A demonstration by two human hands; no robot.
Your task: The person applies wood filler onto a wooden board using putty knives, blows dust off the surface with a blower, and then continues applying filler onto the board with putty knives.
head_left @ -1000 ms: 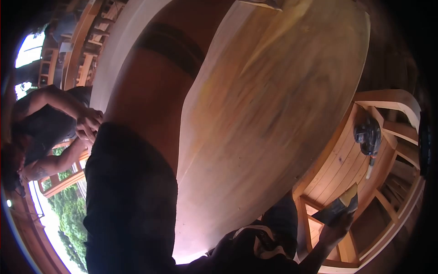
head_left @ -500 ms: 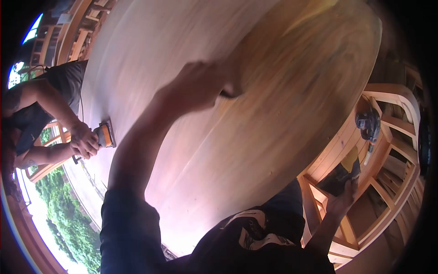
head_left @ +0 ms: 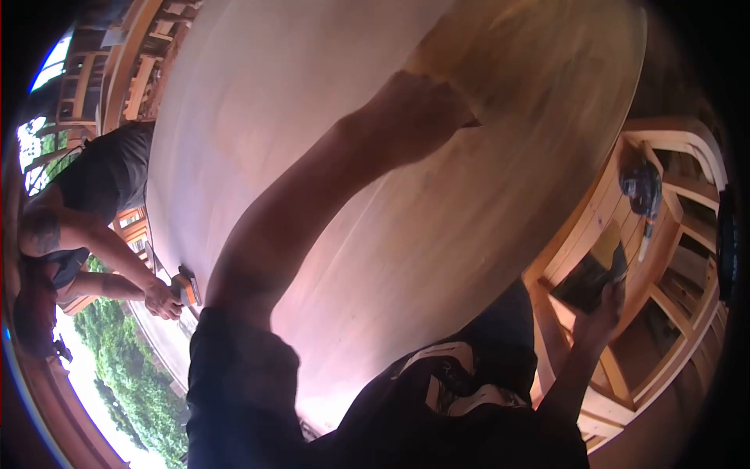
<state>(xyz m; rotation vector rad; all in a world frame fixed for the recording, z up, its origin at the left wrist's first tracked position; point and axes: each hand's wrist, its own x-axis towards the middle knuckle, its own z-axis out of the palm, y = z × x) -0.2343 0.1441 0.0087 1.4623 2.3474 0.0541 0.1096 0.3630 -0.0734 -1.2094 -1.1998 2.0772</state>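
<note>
My left hand (head_left: 428, 109) presses on the large curved wooden panel (head_left: 375, 258), over its darker, yellow-brown smeared part. The fingers are closed; only a small dark corner of what they hold shows at the fingertips, and the rest is hidden. Low at the right, my right hand (head_left: 601, 311) grips the edge of a dark flat board (head_left: 578, 285). A patch of yellow paste (head_left: 605, 246) lies on that board, which is held beside the panel's lower right edge.
At the left a co-worker (head_left: 117, 172) holds an orange and black power sander (head_left: 187, 288) at the panel's edge. A dark power tool (head_left: 642, 187) rests on the wooden frame (head_left: 676, 270) to the right. Greenery shows beyond the opening at lower left.
My left hand has slid up and to the right across the panel. The right hand still holds the board. The co-worker and sander sit lower in view, as my view has shifted.
</note>
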